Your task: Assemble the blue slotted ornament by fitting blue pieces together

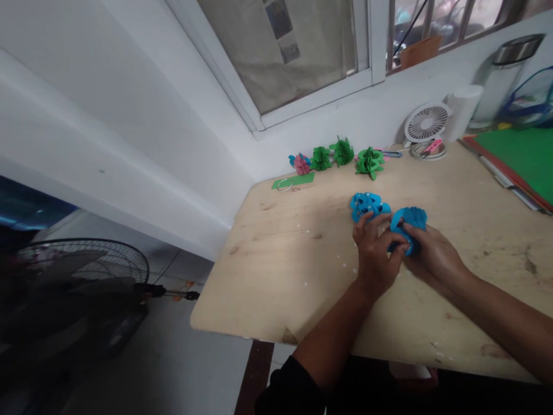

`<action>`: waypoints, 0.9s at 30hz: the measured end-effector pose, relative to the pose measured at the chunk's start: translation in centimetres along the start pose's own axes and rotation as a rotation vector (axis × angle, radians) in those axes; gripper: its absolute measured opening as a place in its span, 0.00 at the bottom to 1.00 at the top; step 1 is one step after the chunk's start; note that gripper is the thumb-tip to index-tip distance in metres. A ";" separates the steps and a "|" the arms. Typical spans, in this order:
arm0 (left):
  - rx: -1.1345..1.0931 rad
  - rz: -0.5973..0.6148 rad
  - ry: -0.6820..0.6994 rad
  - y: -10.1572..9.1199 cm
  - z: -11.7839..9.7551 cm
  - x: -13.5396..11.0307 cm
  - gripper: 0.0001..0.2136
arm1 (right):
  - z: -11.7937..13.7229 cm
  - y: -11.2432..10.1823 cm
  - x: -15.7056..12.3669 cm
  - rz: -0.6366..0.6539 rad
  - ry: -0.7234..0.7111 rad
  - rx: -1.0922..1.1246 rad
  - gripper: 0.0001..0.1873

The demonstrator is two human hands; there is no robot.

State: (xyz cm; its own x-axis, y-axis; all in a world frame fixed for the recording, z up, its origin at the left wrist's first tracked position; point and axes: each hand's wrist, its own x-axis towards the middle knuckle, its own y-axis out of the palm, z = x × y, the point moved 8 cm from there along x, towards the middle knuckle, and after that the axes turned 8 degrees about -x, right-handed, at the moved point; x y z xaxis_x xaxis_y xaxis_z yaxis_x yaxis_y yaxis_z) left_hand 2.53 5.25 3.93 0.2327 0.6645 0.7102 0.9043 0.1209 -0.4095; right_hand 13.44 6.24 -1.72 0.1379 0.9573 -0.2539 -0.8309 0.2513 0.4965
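Observation:
Between my two hands is a curled blue paper piece [411, 219], held above the wooden table [268, 259]. My right hand [432, 251] is closed around its right side, the thumb pressing on its near face. My left hand [375, 248] pinches its lower left edge between thumb and finger. Just beyond my left fingers lies a second blue paper piece [367, 204], looped and cut with openings; I cannot tell whether the fingers touch it.
Along the wall sit several green paper figures [343, 151] and a pink and blue one [301, 164]. A green strip [294, 181] carries a thin ring. To the right stand a small white fan [427, 123], a tape roll [427, 151] and green sheets [518, 158]. A floor fan [86, 276] is at left.

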 end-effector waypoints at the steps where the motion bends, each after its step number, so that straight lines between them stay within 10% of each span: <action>1: 0.001 -0.005 -0.006 -0.1 0.0 0.0 0.03 | 0.0 0.1 0.0 0.003 0.005 0.007 0.08; 27: 0.001 0.066 0.053 -0.4 -0.6 0.0 0.05 | 0.4 -1.0 0.4 -0.039 0.015 -0.048 0.07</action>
State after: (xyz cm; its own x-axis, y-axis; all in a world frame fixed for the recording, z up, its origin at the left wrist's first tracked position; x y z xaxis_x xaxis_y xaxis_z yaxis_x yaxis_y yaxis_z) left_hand 2.42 4.73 4.45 0.3105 0.6314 0.7106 0.8859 0.0788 -0.4571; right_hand 14.58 6.42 -1.99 0.1631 0.9444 -0.2854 -0.8497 0.2814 0.4459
